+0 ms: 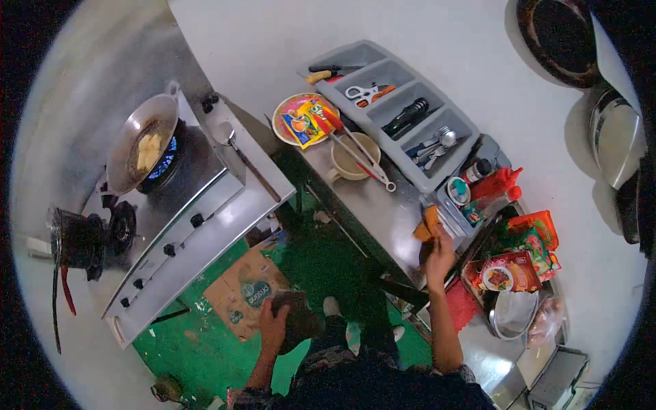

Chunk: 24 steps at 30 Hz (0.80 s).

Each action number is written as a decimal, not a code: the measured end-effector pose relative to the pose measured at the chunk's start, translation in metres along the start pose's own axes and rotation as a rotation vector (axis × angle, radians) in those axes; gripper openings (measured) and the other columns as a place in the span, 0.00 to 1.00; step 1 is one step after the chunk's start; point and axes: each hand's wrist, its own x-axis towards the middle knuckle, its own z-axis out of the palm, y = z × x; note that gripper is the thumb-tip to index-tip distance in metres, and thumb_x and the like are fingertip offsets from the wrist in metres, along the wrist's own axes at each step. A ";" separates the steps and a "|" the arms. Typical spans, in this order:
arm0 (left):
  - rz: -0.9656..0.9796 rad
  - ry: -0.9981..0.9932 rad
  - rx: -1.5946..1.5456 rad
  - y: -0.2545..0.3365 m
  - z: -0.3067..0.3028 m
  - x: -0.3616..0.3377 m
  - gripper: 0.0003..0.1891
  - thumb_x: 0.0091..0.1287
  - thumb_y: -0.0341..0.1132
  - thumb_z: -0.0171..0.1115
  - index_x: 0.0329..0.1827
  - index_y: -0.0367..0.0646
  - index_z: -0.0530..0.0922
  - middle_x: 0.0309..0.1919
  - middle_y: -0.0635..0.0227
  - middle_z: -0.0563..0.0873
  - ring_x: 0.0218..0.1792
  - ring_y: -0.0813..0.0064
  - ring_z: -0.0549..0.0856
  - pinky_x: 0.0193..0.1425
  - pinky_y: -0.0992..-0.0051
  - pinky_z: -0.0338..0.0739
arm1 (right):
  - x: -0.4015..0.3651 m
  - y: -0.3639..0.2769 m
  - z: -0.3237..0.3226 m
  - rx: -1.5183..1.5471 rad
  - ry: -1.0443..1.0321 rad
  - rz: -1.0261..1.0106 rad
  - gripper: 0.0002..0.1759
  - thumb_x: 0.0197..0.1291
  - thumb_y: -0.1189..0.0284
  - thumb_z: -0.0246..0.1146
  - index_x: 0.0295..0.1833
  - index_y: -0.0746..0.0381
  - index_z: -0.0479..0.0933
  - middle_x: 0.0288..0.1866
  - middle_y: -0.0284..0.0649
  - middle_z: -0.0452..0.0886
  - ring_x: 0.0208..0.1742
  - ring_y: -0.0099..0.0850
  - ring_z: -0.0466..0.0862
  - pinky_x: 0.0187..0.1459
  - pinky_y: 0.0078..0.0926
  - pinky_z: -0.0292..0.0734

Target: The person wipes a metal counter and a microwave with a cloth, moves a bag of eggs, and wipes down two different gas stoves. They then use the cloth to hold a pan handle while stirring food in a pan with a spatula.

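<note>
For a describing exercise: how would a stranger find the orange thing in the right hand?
Find the steel counter right of the stove. At the near corner of its grey cutlery tray, the right hand holds an orange-brown piece, plain, unlike the red bottles beside it.

The steel counter [383,205] carries a grey cutlery tray [369,56], a plate [277,123], a cup [342,165] and sauce bottles [495,184].

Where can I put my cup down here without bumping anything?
The bare steel table strip between the cream cup and the right hand, which holds an orange thing, is free. The stove ledge beside the ladle has some room. It's crowded around the cutlery tray, sauce bottles and snack packets.
</note>
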 end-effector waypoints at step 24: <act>1.408 -0.249 0.316 0.206 0.146 0.028 0.18 0.54 0.37 0.62 0.48 0.45 0.77 0.42 0.67 0.80 0.43 0.62 0.78 0.47 0.65 0.75 | -0.151 -0.003 -0.140 0.076 -0.030 0.306 0.13 0.64 0.69 0.54 0.48 0.64 0.78 0.41 0.41 0.81 0.41 0.31 0.80 0.46 0.26 0.74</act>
